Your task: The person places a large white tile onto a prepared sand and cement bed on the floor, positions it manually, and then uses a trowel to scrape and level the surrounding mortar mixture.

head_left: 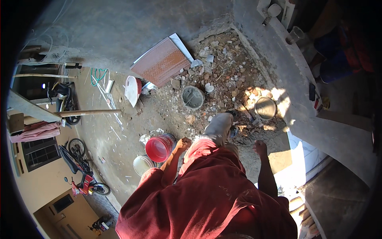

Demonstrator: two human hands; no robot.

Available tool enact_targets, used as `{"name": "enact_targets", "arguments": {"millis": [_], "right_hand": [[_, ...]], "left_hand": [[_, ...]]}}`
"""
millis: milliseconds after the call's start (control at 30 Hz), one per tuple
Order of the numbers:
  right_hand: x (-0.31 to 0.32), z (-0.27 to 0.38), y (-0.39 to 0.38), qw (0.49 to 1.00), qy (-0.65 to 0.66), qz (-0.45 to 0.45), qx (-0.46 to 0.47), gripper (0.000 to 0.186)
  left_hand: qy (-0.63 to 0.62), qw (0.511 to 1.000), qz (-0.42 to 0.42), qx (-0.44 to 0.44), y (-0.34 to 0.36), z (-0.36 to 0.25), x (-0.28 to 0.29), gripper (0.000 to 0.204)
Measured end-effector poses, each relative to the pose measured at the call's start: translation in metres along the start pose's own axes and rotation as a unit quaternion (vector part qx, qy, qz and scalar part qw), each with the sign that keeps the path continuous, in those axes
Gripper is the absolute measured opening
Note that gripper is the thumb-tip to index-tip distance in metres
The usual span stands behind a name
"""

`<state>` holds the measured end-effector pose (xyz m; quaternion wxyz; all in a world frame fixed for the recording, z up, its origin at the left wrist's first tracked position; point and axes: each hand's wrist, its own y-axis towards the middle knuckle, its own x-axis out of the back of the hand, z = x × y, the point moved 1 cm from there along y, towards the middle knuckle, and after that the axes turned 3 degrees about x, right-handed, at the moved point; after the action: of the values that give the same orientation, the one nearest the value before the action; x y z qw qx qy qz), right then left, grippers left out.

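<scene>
Left hand [184, 143] looks clenched and empty, just beside the red bucket [159, 148]; right hand [260, 147] hangs loose. Plastic bucket's probably light and stiff, so I'd grab the rim.

Round red bucket [159, 148], upright and open-mouthed on dusty ground, just beside a white bucket [143, 164].

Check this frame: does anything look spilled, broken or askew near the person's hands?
Yes. Broken rubble lies heaped in the corner around a grey bucket. A white basin lies tipped on its side, and tiles lean askew against the wall. The left hand hangs by an upright red bucket; the right hand is empty.
</scene>
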<state>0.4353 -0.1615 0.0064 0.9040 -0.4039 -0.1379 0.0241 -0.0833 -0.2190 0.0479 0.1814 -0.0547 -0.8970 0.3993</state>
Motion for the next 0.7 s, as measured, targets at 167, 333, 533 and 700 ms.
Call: {"name": "enact_targets", "arguments": {"millis": [167, 333, 533, 700], "right_hand": [[-0.017, -0.001, -0.015, 0.999, -0.009, 0.024, -0.034, 0.03], [-0.014, -0.011, -0.038, 0.995, 0.025, -0.019, -0.096, 0.034], [-0.052, -0.013, -0.064, 0.966, 0.142, -0.082, -0.202, 0.028], [-0.122, -0.037, -0.069, 0.928, 0.18, -0.093, -0.312, 0.037]], "left_hand": [[0.012, 0.999, -0.03, 0.037, 0.022, 0.016, 0.018, 0.024], [0.044, 0.992, -0.117, 0.03, 0.102, -0.007, 0.035, 0.032], [0.244, 0.965, -0.073, 0.064, 0.214, -0.018, 0.091, 0.056], [0.32, 0.934, -0.042, 0.152, 0.364, -0.006, 0.091, 0.078]]}}
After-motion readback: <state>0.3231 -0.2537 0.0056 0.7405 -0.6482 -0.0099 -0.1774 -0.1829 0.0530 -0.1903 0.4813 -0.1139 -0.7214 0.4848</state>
